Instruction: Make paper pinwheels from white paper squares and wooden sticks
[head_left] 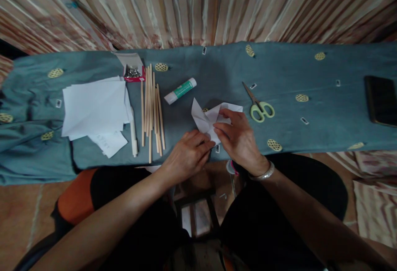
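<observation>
A piece of white paper with folded, raised points lies near the front edge of the cloth-covered table. My left hand has its fingers closed on the paper's lower left edge. On the other side, my right hand, with a silver bangle at the wrist, pinches the paper's right part between thumb and fingers. The fingers hide some of the folds. To the right of the paper rest scissors with pale green handles. A glue stick lies just behind it on the left.
Several thin wooden sticks lie left of the hands, beside a white pen. A stack of white paper sheets is farther left. Behind it stands an opened small red box of metal pins. A dark phone lies far right.
</observation>
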Motion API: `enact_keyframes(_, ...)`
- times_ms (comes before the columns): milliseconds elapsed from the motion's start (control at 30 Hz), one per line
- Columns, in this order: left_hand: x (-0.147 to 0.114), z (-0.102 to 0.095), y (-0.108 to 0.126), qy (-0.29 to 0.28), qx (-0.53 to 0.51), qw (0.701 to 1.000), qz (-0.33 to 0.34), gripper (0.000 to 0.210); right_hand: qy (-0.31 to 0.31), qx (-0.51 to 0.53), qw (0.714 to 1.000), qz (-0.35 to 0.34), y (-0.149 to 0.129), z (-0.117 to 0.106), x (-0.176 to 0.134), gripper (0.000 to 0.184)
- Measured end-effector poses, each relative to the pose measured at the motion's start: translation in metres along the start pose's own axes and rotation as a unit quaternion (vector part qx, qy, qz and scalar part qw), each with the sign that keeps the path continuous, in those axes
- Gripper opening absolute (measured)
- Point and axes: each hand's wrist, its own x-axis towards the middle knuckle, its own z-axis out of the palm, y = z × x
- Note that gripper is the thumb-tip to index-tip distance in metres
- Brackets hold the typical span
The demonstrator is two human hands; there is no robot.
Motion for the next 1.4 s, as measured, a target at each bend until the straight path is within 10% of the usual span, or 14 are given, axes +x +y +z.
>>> enact_keyframes(633, 0.002, -0.001, 0.002, -0.011, 0.043, 0.999, -0.003, 0.018, -0.057, -0.051, 0.997, -0.012, -0.007, 0.012, -0.021, 0.054)
enact_keyframes(1400, 0.009, -0.022, -0.029, 0.038, 0.114, 0.992, -0.022, 0.020, 0.004, -0.058, 0.998, 0.037, 0.022, -0.028, -0.005, 0.031)
